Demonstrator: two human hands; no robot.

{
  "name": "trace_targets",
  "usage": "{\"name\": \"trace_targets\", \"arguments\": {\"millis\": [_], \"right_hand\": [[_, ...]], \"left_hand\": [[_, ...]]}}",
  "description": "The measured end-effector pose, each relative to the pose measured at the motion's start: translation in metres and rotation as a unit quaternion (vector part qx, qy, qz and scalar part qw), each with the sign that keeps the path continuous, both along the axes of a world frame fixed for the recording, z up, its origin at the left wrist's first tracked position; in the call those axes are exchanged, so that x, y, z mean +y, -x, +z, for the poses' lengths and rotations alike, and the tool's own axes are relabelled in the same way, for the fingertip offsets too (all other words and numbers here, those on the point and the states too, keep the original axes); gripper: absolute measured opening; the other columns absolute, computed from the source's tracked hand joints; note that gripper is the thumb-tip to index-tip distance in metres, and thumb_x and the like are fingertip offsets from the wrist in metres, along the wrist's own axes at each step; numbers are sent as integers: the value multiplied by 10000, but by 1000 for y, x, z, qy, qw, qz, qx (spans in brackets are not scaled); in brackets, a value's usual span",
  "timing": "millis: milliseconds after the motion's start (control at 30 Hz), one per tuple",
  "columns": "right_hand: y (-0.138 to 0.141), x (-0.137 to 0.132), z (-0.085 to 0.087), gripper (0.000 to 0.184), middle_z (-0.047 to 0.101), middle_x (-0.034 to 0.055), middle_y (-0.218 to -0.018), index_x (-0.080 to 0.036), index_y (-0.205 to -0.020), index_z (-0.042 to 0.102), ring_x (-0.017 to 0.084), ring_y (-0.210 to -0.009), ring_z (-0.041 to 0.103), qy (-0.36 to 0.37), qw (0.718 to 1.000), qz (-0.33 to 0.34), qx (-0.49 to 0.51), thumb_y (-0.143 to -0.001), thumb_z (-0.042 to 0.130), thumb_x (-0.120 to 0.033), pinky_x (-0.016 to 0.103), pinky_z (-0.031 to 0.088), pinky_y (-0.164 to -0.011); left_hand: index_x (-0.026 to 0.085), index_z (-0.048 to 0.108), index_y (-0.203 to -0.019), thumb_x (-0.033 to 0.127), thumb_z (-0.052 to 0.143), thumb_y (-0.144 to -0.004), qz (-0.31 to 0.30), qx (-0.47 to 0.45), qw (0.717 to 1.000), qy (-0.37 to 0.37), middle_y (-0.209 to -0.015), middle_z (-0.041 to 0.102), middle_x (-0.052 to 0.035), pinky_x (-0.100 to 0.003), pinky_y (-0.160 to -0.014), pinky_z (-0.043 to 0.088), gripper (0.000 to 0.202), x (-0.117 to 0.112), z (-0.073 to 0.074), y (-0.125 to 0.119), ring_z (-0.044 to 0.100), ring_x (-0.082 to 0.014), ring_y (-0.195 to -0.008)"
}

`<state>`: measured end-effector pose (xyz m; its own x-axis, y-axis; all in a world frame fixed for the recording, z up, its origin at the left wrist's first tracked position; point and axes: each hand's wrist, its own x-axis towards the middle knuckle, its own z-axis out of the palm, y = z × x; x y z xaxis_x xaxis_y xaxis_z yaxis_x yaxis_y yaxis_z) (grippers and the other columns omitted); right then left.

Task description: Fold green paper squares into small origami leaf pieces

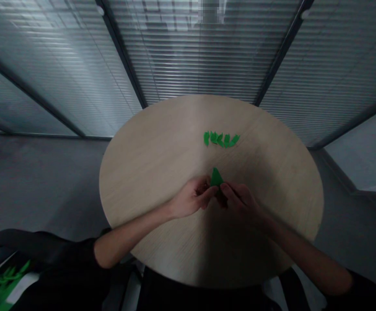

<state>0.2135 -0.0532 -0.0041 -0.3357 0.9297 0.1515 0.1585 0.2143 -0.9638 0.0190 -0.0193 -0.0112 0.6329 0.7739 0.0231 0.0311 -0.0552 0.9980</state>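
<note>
A small green folded paper piece (216, 176) stands pointed upward between my two hands over the round wooden table (149, 172). My left hand (192, 199) pinches its lower left side with fingers closed. My right hand (239, 201) grips its lower right side, fingers curled. Farther back on the table lies a short row of several small green folded paper pieces (221, 139), apart from both hands.
Glass walls with horizontal blinds (207, 52) rise behind the table. Grey floor (39, 181) lies to the left and right. Green paper material (4, 280) shows at the bottom left corner beside my dark sleeve.
</note>
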Motion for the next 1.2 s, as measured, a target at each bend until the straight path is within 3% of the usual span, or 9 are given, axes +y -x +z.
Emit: {"name": "trace_targets", "arguments": {"millis": [200,433,700,1200], "right_hand": [[-3,2,-7,428,637,8,-658,-186,-803,628,118,-561,581,-25,999,-32,-9,-1061,505,-505,236,456,-539],[-3,5,-8,392,673,15,-664,-195,-823,644,126,-553,609,-2,996,-91,22,-1022,577,-525,239,491,-522],[-3,6,-11,422,684,25,-681,-191,-830,663,130,-559,618,2,996,-91,2,-1012,578,-563,247,489,-519],[-4,5,-13,449,678,20,-660,-193,-826,670,134,-555,616,3,995,-98,-19,-1005,575,-594,250,482,-519]], "left_hand": [[183,515,-864,502,559,-1029,17,7,1000,-19,-601,552,46,-200,-477,352,362,-1,5,-1,493,-82,-497],[210,449,-1047,370,683,-977,113,-63,990,-61,-688,625,46,-191,-487,471,292,-4,-6,-2,631,-108,-563],[196,512,-1135,348,609,-1023,123,-53,988,-71,-721,646,19,-203,-514,537,212,-2,-9,-2,676,-121,-613],[186,515,-1069,371,582,-1042,99,-54,993,-34,-731,644,12,-213,-548,554,198,-2,-5,0,676,-121,-621]]}}
